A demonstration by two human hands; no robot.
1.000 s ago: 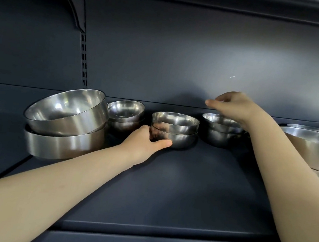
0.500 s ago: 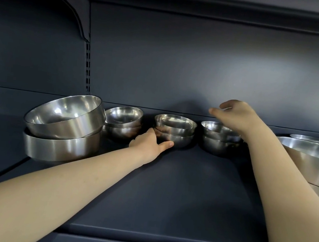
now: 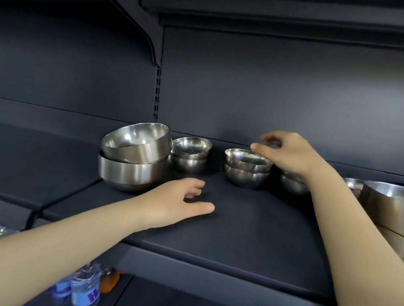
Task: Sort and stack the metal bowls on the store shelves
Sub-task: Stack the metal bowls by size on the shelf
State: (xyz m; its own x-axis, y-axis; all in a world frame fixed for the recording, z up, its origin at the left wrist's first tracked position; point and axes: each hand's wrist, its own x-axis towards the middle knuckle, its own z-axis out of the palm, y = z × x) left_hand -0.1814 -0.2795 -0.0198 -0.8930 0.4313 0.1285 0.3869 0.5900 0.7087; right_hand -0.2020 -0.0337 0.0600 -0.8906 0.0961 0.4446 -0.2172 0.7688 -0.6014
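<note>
Steel in three sizes lines the dark grey store shelf (image 3: 249, 235). At the right edge sit the wide brushed-steel bowls (image 3: 397, 210), nested. At the left stands the medium steel pair (image 3: 130, 164), its upper bowl tilted rather than seated flat. Between them runs a row of two-bowl stacks: the left small stack (image 3: 189, 154), the middle small stack (image 3: 246, 168) and the right small stack (image 3: 292, 184), which is partly hidden behind the right hand (image 3: 290, 153). That hand hovers with its fingers loosely bent, gripping nothing visible. The left hand (image 3: 177, 203) is spread open low over bare shelf, near the medium pair. Sorting by size looks largely done; the tilted bowl probably needs seating.
</note>
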